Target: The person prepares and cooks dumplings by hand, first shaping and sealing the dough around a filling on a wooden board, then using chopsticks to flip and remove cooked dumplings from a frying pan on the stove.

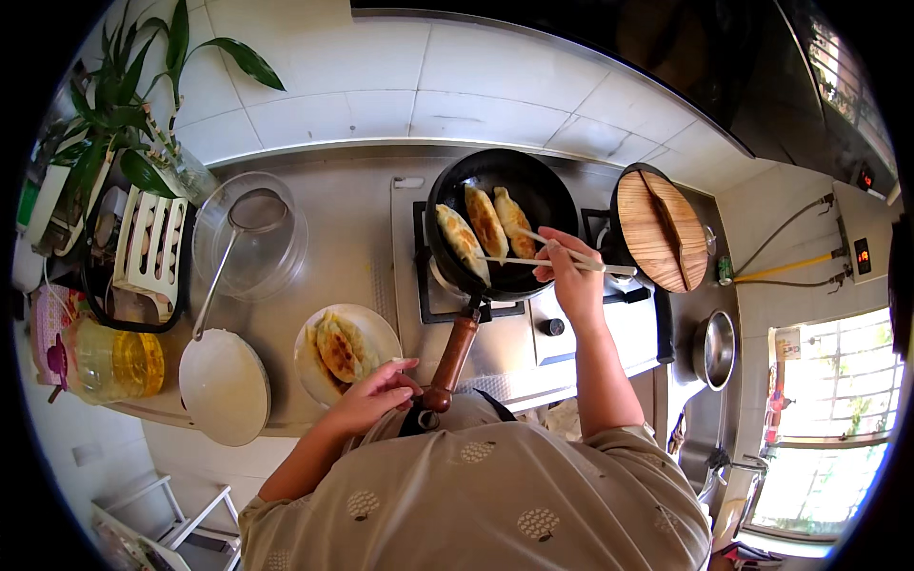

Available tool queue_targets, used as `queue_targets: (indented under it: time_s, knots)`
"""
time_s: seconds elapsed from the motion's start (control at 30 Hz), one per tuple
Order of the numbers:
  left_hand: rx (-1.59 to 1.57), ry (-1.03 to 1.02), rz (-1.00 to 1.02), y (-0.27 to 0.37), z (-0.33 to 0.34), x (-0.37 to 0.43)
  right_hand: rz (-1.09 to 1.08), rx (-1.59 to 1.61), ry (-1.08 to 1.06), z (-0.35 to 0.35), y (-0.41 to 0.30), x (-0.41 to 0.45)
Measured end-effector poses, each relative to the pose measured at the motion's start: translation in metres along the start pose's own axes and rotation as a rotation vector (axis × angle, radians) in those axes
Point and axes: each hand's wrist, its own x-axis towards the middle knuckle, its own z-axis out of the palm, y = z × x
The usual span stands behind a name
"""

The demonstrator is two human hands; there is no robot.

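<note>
My right hand [573, 275] grips a pair of pale chopsticks [593, 267], their tips down at the dumplings in a black frying pan [555, 193]. Three large browned dumplings lie in it side by side: a left one [458, 239], a middle one [485, 220] and a right one [510, 213]. The pan sits on a gas hob [468, 360], its wooden handle [454, 357] pointing towards my body. Close to the handle's end, my left hand [380, 394] holds nothing, its fingers apart. Beside that hand, a white plate [385, 335] bears several fried dumplings [341, 347].
Right of the pan stands a wooden lid [660, 228]. A metal bowl [715, 350] is farther right. On the left are a strainer [258, 210] over a clear bowl [285, 275], a round white board [223, 389], an oil bottle [118, 364] and a potted plant [128, 93].
</note>
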Motion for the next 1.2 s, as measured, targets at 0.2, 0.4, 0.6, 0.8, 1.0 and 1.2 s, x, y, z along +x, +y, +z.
queue_targets:
  time_s: [0.2,0.4,0.6,0.8,1.0,1.2]
  knots:
    - [0.033,0.122,-0.057,-0.006,-0.004,-0.005,-0.303,-0.214,-0.038,0.051,0.009,-0.009]
    - [-0.045,0.453,0.025,-0.028,-0.012,-0.028,-0.336,-0.249,-0.026,0.053,0.016,-0.005]
    - [0.051,1.164,0.086,-0.115,-0.035,-0.068,-0.481,-0.383,0.032,0.056,0.047,0.023]
    - [-0.269,0.944,0.078,-0.135,-0.045,-0.065,-0.247,-0.230,0.078,0.054,0.054,0.044]
    - [-0.482,0.891,-0.019,-0.126,-0.063,-0.052,0.043,0.112,0.117,0.040,0.048,0.078]
    - [-0.493,0.884,0.044,-0.138,-0.071,-0.050,-0.310,-0.304,-0.009,0.061,0.047,0.037]
